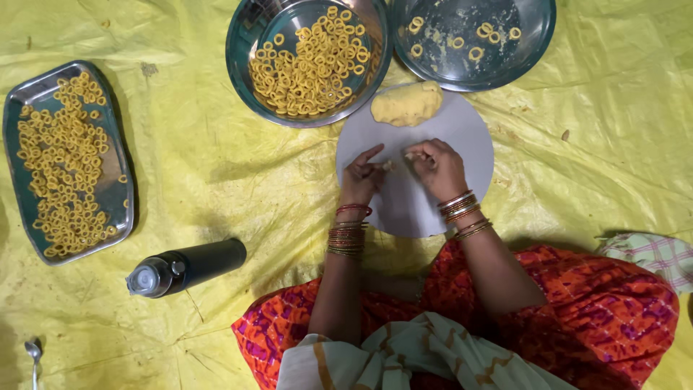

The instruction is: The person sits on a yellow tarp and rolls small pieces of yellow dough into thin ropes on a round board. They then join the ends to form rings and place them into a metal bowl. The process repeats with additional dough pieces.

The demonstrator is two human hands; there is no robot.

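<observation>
Working over the round grey board, you are bringing both hands together at its middle. Your left hand is pinching one end of a small bit of dough with its fingers curled in, and your right hand is closing on the other end, its fingers bent around it. Both are grasping that same small bit, which is sitting right between your fingertips, just above the board. It is so small and so covered by your fingers that its shape is hard to make out.

Just beyond your fingers, at the far edge of the board, the yellow dough lump is resting within easy reach, probably so you can keep pulling bits from it. Past that, the steel bowl heaped with dough rings is lying beyond your left hand, and the steel plate holding only a few rings is lying beyond your right; both are cut off at the top of the view. Well out to the left of your left hand, the steel tray is carrying many more rings spread flat, likely to keep them apart. Nearer you on that side a dark bottle is lying on its side on the yellow sheet. A spoon is partly cut off at the bottom corner, and a checked cloth is peeking in at the right edge.
</observation>
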